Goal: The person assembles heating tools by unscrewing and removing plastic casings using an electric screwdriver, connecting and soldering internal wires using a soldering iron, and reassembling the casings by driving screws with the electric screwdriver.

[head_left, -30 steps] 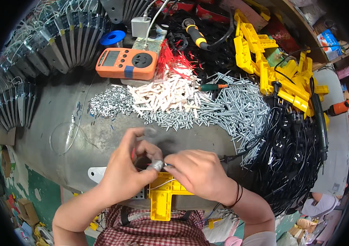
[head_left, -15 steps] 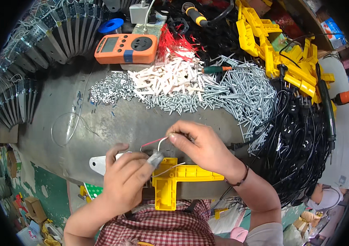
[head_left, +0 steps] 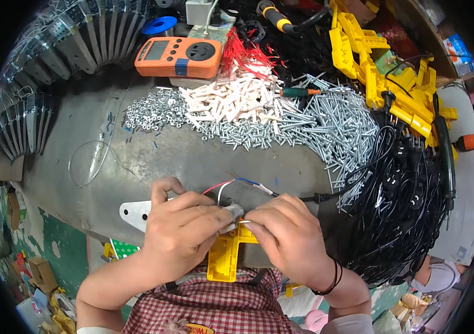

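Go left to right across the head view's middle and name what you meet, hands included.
Metal strips → pale plate with holes → left hand → right hand → tangled black cables.

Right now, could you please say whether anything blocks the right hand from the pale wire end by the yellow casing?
Nothing visible does: the right hand has its fingers at the pale wire end. The left hand is close on the other side.

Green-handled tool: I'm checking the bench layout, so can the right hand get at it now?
Probably yes: the green-handled tool lies uncovered, with only loose screws and a black cable between, though the right hand seems busy at a white wire.
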A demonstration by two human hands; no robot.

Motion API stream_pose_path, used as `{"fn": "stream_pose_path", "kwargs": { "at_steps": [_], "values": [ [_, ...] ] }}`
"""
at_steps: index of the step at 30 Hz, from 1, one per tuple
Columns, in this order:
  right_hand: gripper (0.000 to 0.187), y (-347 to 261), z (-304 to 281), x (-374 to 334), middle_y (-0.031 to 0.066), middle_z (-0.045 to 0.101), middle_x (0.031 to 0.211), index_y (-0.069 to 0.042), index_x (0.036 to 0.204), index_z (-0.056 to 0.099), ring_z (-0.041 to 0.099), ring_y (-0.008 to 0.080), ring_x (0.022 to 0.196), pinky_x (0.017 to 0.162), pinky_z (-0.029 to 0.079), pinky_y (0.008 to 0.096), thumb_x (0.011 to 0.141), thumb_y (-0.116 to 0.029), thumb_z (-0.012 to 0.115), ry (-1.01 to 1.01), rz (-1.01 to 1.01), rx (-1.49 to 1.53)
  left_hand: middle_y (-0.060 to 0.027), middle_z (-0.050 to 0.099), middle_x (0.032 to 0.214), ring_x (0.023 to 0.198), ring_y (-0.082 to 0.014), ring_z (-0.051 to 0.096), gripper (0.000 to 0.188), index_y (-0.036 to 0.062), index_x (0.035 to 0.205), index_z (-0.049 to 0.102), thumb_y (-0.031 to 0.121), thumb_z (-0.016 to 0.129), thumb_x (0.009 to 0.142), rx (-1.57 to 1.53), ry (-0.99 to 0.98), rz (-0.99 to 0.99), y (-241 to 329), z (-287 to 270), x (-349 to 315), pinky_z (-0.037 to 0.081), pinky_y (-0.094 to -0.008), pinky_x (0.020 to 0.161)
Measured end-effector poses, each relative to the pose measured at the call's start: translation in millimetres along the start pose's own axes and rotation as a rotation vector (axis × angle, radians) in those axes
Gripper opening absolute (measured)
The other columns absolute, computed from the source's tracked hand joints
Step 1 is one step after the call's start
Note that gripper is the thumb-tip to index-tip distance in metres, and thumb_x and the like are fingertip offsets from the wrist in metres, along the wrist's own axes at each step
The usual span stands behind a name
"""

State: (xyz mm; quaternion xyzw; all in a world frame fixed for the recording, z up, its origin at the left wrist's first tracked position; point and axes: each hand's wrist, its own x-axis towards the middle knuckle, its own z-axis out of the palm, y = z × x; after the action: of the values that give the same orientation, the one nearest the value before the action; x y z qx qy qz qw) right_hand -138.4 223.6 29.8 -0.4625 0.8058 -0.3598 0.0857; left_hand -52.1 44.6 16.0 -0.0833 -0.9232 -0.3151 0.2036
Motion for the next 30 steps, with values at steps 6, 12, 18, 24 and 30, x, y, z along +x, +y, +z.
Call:
{"fn": "stream_pose_path", "kwargs": {
  "at_steps": [6,12,18,24,30],
  "values": [
    [0.013,-6.8,-3.5,7.3,0.0071,0.059,0.076,-0.004,0.083,0.06,0.057,0.0248,0.073,0.068,0.045,0.0351,0.078,-0.012,0.068,-0.032,0.125,0.092,0.0015,0.064,0.071,0.07,-0.0135,0.06,0.022,0.0079,0.085,0.065,0.007,0.07,0.064,-0.014,0.021,-0.01,4.8,1.0,-2.6,0.034,-0.0353,0.073],
    [0.024,24.2,-5.9,34.4,0.0078,0.061,0.086,-0.003,0.1,0.056,0.059,0.0264,0.084,0.078,0.041,0.0372,0.08,-0.013,0.064,0.051,0.085,0.03,0.0014,0.064,0.078,0.076,-0.0148,0.058,0.019,0.0094,0.083,0.065,0.011,0.071,0.065,-0.029,-0.012,-0.09,6.9,-0.9,1.0,0.033,-0.0375,0.076],
    [0.04,39.0,8.2,41.2,0.0104,0.059,0.089,-0.003,0.117,0.048,0.058,0.0234,0.086,0.083,0.039,0.0366,0.079,-0.007,0.06,-0.228,0.166,0.142,0.0008,0.065,0.08,0.082,-0.0176,0.057,0.018,0.0093,0.081,0.065,0.01,0.069,0.063,-0.147,-0.059,-0.212,1.4,0.6,6.0,0.032,-0.0384,0.077],
    [0.02,37.9,-6.7,32.5,0.007,0.061,0.091,0.0,0.101,0.06,0.056,0.0132,0.087,0.077,0.045,0.0267,0.082,-0.002,0.062,-0.002,0.336,0.657,-0.0018,0.064,0.079,0.08,-0.0206,0.056,0.016,0.0058,0.08,0.065,0.008,0.068,0.064,-0.238,-0.074,-0.272,-3.1,2.2,8.5,0.035,-0.0354,0.075],
    [0.006,11.4,-2.8,15.7,0.0067,0.061,0.076,-0.002,0.088,0.066,0.058,0.0155,0.064,0.06,0.046,0.0254,0.082,-0.004,0.063,0.148,0.358,0.55,-0.0048,0.064,0.078,0.078,-0.0213,0.056,0.015,0.005,0.08,0.065,0.008,0.067,0.066,-0.247,-0.093,-0.315,-2.8,1.8,10.6,0.036,-0.0347,0.075]
  ]
}}
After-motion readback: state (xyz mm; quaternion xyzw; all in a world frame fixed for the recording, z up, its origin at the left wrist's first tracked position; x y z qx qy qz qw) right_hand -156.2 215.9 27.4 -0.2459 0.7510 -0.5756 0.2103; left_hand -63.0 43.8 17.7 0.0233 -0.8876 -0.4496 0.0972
